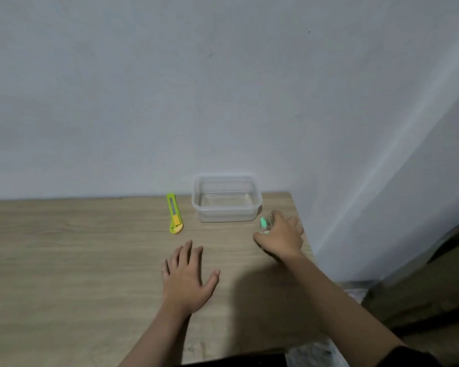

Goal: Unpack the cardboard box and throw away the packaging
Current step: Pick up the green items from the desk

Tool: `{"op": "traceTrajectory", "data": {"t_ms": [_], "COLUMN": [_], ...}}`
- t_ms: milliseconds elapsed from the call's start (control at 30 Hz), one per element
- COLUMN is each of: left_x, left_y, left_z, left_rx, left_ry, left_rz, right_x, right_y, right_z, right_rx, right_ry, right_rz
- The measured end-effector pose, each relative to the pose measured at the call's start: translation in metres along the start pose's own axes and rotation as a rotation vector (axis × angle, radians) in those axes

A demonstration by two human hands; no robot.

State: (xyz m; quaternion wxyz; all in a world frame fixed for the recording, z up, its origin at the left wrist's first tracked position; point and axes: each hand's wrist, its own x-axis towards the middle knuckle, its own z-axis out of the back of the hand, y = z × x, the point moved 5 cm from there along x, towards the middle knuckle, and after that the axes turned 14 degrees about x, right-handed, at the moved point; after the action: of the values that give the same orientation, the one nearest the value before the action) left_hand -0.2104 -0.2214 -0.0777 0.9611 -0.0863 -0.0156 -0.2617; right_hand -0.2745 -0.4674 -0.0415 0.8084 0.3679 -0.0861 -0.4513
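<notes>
Cardboard box: it did not show anywhere in your view, so you could not have said from here where it stood.
Unpacked item: a small clear piece with a mint-green part (264,224) sat at the right end of the desk (77,260), just in front of the right corner of the clear plastic container (226,198).
Right hand (281,238): your grip was curled over that item, the fingers closed round it; whether it was lifted or resting on the desk could not be told.
Left hand (187,278): it lay flat on the desk with the fingers spread, holding nothing.
Knife: the yellow-green utility knife (175,214) lay untouched, left of the container and well apart from both hands.
Step in hand: by my reading you were setting out or taking up an unpacked item, with the cutting likely done.
Next move: it probably called for settling the item beside or in the container, then turning to find the packaging, which was out of view.
Wall: a plain pale wall (223,88) rose behind the desk.
</notes>
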Motion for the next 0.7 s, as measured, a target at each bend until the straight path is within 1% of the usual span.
{"op": "traceTrajectory", "data": {"t_ms": [67,133,300,400,467,567,633,700], "left_x": [0.0,0.001,-0.001,-0.002,-0.002,-0.002,-0.002,-0.002], "left_y": [0.0,-0.001,0.0,-0.001,-0.001,-0.001,-0.001,-0.001], "left_z": [-0.001,0.0,0.002,0.001,0.002,0.002,0.002,0.002], "left_rx": [0.005,0.006,-0.012,-0.005,-0.005,-0.016,-0.022,-0.018], "left_ry": [0.015,0.023,0.015,0.033,0.035,0.032,0.032,0.03], "left_rz": [0.002,0.002,0.002,0.003,0.004,0.007,0.01,0.011], "right_x": [-0.002,-0.003,-0.008,-0.008,-0.011,-0.015,-0.01,0.001], "right_y": [-0.001,-0.001,-0.005,0.004,0.02,0.056,0.083,0.11], "right_z": [-0.004,-0.007,0.0,0.017,0.032,0.051,0.056,0.052], "right_rx": [-0.038,-0.024,0.122,0.219,0.316,0.462,0.474,0.414], "right_ry": [0.035,0.069,0.073,0.021,-0.014,0.007,0.054,0.123], "right_rz": [0.028,0.039,0.119,0.197,0.278,0.387,0.437,0.486]}}
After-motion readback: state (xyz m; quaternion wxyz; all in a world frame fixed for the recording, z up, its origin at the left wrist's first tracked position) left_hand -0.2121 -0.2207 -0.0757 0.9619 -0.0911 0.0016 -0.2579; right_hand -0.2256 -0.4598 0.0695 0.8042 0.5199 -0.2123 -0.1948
